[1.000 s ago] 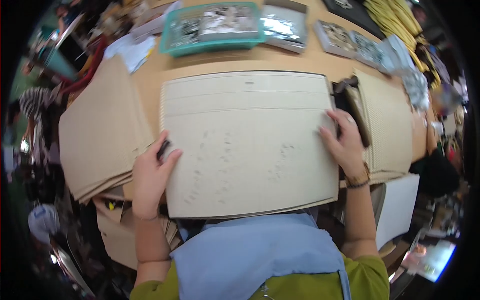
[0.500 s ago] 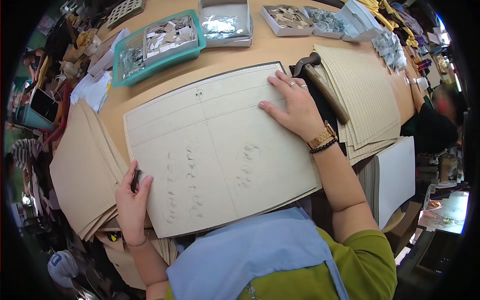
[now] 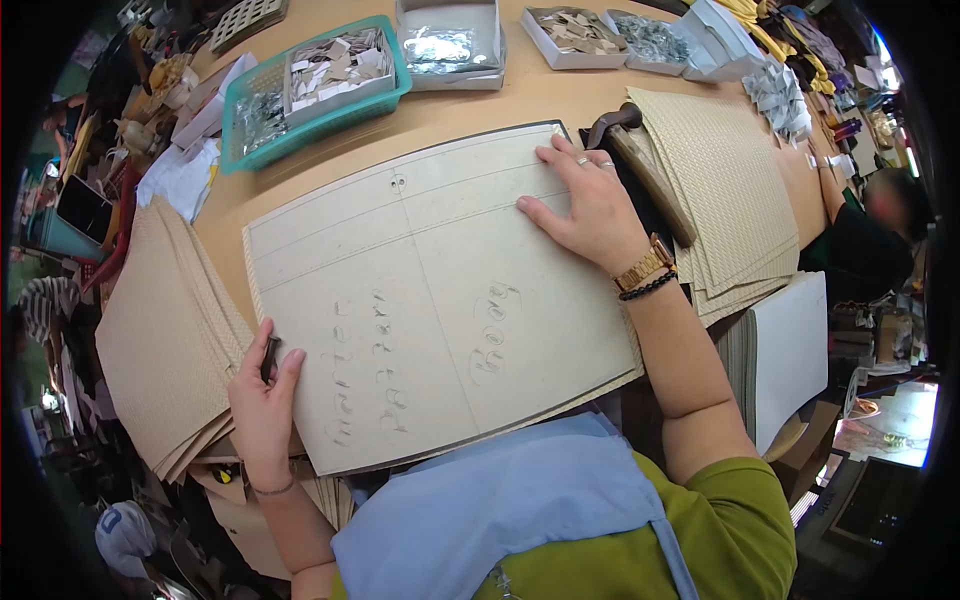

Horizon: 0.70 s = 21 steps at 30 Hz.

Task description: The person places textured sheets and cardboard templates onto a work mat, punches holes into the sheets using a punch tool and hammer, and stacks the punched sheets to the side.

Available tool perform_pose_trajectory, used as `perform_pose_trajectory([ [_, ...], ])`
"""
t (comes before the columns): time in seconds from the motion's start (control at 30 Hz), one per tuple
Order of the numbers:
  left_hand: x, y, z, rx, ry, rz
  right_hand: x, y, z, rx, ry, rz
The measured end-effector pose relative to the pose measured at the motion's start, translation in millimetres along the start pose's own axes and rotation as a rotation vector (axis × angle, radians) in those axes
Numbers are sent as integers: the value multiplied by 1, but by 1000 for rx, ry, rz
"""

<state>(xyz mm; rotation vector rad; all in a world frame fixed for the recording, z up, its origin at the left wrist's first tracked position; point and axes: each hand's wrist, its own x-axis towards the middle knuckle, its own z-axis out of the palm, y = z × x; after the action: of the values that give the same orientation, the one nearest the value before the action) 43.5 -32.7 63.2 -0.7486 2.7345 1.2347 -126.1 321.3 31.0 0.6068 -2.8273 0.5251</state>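
Note:
A pale board [image 3: 430,290] with ruled lines and pencil writing lies tilted in front of me, its near edge by my blue apron. My left hand [image 3: 264,400] is at its left edge, closed on a small dark tool [image 3: 269,359] that shows between thumb and fingers. On the upper right part of the board rests my right hand [image 3: 590,210], fingers apart and holding nothing. Just right of that hand, a hammer [image 3: 650,175] with a wooden handle lies beside a stack of woven-textured sheets [image 3: 720,190].
Brown sheets [image 3: 170,340] are stacked at the left. Along the back stand a green basket [image 3: 255,155] and boxes of small pieces [image 3: 575,40]. White sheets [image 3: 790,350] lie at the lower right. A person [image 3: 875,235] is at the far right.
Over the last second the view has turned, so the board now appears slanted. My right hand has moved from the board's right edge onto its upper right surface. The left hand still holds the dark tool.

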Motion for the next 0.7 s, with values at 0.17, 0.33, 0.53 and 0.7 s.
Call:
perform_pose_trajectory([
  [0.17, 4, -20, 5, 22, 97, 184, 1, -1, 1, -54, 17, -64],
  [0.33, 3, -19, 0, 83, 97, 98, 4, -12, -3, -44, -2, -90],
  [0.53, 1, -11, -3, 87, 58, 39, 5, -7, 2, -35, 1, -101],
  [0.7, 1, -13, -4, 84, 46, 37, 5, -7, 1, -23, 4, -112],
])
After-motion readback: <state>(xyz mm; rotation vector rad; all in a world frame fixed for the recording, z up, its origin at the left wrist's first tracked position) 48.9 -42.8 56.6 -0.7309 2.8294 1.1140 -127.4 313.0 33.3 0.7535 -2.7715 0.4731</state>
